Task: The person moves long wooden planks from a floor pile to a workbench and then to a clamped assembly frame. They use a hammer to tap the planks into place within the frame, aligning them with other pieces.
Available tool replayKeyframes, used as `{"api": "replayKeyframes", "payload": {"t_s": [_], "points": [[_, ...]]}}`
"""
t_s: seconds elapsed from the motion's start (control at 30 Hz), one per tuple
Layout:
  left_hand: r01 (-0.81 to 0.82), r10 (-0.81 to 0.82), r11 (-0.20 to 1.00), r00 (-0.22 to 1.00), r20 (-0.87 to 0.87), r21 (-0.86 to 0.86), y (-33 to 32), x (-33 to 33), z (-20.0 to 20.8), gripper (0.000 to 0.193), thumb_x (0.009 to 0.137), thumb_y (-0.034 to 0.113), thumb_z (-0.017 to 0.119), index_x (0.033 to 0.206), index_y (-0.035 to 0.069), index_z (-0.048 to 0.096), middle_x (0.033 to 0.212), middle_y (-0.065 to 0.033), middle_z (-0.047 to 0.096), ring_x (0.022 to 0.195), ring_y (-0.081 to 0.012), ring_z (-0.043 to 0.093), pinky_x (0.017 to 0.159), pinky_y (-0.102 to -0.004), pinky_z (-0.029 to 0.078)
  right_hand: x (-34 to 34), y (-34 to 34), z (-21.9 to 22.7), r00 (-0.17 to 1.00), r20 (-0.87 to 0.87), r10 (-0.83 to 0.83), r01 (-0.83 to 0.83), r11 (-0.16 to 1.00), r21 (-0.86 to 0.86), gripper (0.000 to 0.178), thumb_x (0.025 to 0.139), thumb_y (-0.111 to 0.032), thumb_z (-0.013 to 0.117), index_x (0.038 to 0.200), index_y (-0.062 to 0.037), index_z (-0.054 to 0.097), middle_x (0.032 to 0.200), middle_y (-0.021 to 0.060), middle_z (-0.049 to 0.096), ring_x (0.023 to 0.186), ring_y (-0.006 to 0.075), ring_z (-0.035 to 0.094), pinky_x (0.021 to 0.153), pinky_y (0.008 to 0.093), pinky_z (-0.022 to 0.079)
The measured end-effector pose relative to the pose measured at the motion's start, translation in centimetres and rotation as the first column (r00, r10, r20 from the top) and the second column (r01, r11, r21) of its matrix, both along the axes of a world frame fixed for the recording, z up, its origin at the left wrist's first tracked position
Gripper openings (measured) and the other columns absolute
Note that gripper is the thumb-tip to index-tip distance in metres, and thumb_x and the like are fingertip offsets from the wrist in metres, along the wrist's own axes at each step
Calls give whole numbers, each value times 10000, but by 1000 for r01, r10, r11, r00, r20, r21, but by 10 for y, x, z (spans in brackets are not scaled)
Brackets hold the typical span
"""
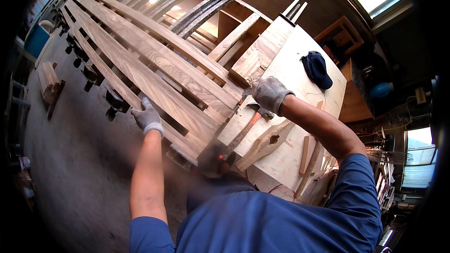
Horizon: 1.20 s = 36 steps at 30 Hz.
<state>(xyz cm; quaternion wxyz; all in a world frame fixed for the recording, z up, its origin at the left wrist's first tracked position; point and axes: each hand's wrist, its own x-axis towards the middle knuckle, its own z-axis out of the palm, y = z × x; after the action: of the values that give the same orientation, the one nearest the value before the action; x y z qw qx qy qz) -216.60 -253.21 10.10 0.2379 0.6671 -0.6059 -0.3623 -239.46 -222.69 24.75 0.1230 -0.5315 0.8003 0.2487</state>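
My left hand (147, 116), in a pale work glove, rests with its fingers apart on the near outer slat of a long wooden panel (140, 65). The panel is made of several brown boards with gaps between them. My right hand (271, 94), gloved in grey, is closed beside the panel's right end, at the corner of a wood block (260, 54). A small thin piece pokes out from its fingers, too small to name. Just below that hand, a hammer (244, 129) with an orange-red handle lies on the pale worktop (294, 72).
On the worktop lie a dark blue cap (318, 70), a shaped board with a hole (266, 144) and narrow wood strips (307, 154). Black clamps (115, 99) line the panel's left side. More slats and metal bars (206, 11) stand beyond it. A wood bundle (48, 82) sits on the floor.
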Motion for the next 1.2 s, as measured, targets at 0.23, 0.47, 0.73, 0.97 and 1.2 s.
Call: {"api": "replayKeyframes", "payload": {"t_s": [0.23, 0.47, 0.73, 0.97, 1.2], "points": [[-17, 17, 999, 1000, -2, -34, -4, 3, -5, 780, 978, 507, 628, 1425, -99, 426, 1354, -356, 564, 1213, -476, 604, 1030, -487, 503, -9, 42, 6, 995, 39, -87, 91, 991, -101, 253, 954, -198, 586, 1094, -83, 763, 1026, 144, 723, 943, 304, 727, 787, 420, 589], [-15, 14, 1000, 998, 56, 6, 1, 0, 3, 754, 984, 520, 618, 1405, -79, 441, 1331, -343, 584, 1175, -477, 625, 996, -496, 523, 0, 58, -58, 986, -3, -165, 161, 969, -185, 201, 931, -198, 604, 1058, -125, 742, 1065, 129, 675, 1016, 304, 671, 812, 448, 567], [-27, 28, 999, 999, 24, -37, -3, -1, -7, 737, 977, 498, 645, 1394, -72, 435, 1313, -345, 595, 1155, -478, 635, 966, -488, 535, 15, 52, -102, 989, -25, -147, 141, 979, -150, 230, 952, -188, 548, 999, -47, 723, 1035, 154, 676, 955, 326, 670, 789, 465, 566], [-12, 12, 998, 1000, 0, -64, -4, 0, -12, 749, 976, 498, 647, 1390, -93, 446, 1311, -359, 590, 1168, -478, 627, 984, -487, 520, 0, 46, -95, 982, 36, -185, 187, 980, -67, 275, 981, -198, 537, 1092, -7, 701, 1026, 197, 711, 938, 338, 717, 823, 447, 571], [16, -17, 999, 1000, -19, -34, -2, 0, -7, 770, 977, 494, 636, 1380, -131, 439, 1320, -367, 581, 1190, -475, 616, 1008, -479, 507, 9, 18, -44, 951, 36, -306, 306, 952, 16, 302, 992, -284, 564, 1080, -68, 756, 1076, 133, 730, 1015, 300, 704, 832, 429, 569]]}}
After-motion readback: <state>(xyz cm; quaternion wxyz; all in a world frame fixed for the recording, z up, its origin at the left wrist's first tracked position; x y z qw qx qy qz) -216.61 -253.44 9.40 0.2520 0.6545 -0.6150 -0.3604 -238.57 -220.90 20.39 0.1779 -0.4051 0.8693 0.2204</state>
